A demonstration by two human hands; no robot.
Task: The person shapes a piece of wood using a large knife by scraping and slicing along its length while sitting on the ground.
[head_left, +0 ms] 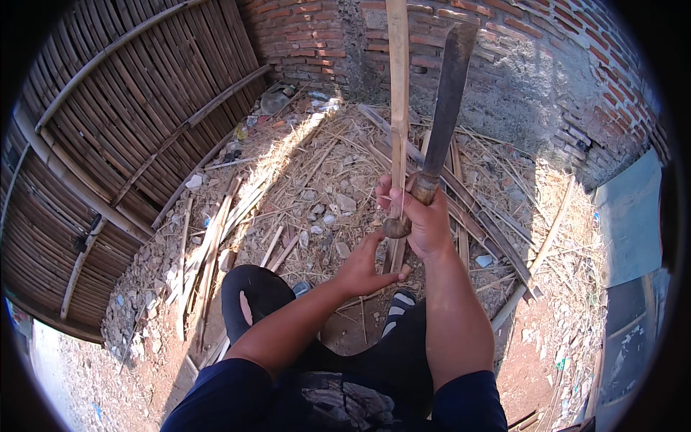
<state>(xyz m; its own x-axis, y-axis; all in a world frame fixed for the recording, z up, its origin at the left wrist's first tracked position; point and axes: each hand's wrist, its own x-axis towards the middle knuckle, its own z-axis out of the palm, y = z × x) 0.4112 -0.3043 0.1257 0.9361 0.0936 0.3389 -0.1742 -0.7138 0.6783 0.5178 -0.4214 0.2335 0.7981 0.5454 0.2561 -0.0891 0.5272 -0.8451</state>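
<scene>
My right hand (pixel 426 219) is closed round the wooden handle of a machete (pixel 448 101), whose dark, wide blade points up and away from me. Its fingers also reach round a long, pale bamboo strip (pixel 399 79) that stands nearly upright just left of the blade. The handle's curved butt (pixel 396 227) crosses in front of the strip. Lower down, my left hand (pixel 363 268) is open beside the strip's lower part, thumb and fingers apart. I cannot tell whether it touches the strip. The strip's bottom end is hard to make out between my legs.
Split bamboo pieces (pixel 497 234) lie behind my right hand, and more strips (pixel 212 248) lie to the left. Rubble and straw (pixel 338 187) cover the ground. A slatted bamboo wall (pixel 137 93) stands left, a brick wall (pixel 309 36) behind, and a grey panel (pixel 630 216) right.
</scene>
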